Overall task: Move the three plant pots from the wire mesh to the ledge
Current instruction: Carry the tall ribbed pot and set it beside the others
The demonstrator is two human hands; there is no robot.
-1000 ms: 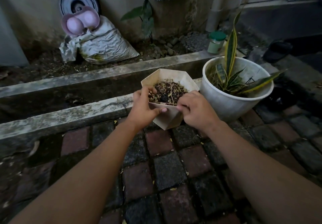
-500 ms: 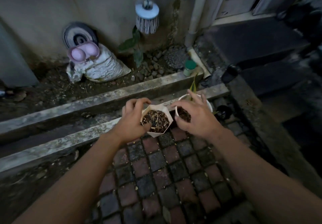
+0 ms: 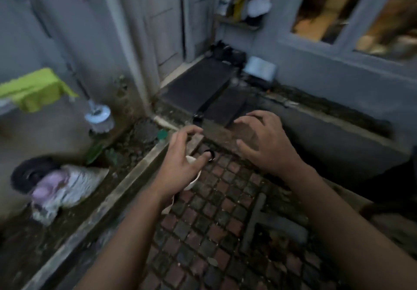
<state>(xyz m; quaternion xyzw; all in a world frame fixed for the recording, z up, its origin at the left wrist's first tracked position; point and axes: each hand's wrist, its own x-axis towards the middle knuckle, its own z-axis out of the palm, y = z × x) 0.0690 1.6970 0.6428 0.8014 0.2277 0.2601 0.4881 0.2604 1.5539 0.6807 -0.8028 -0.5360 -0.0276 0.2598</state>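
The view is blurred. My left hand (image 3: 182, 156) hovers with fingers spread and loosely curled, holding nothing. Under it shows a sliver of a white pot's rim (image 3: 195, 179), next to the concrete ledge (image 3: 126, 188); the rest of that pot is hidden by my hand and wrist. A pale sliver (image 3: 168, 207) beside my left forearm may be the beige pot; I cannot tell. My right hand (image 3: 266, 147) floats to the right over the brick paving (image 3: 214, 226), fingers relaxed and empty.
A white sack with a pink object (image 3: 67, 188) and a dark disc (image 3: 29, 172) lie left of the ledge. A brush (image 3: 99, 120) and a green cloth (image 3: 33, 88) hang on the wall. Dark mats (image 3: 198, 84) lie by the door. A grey cross-shaped piece (image 3: 259, 219) lies on the paving.
Both hands have let go of the beige pot and lifted away from it. The view has risen and swung right, toward the door and window.
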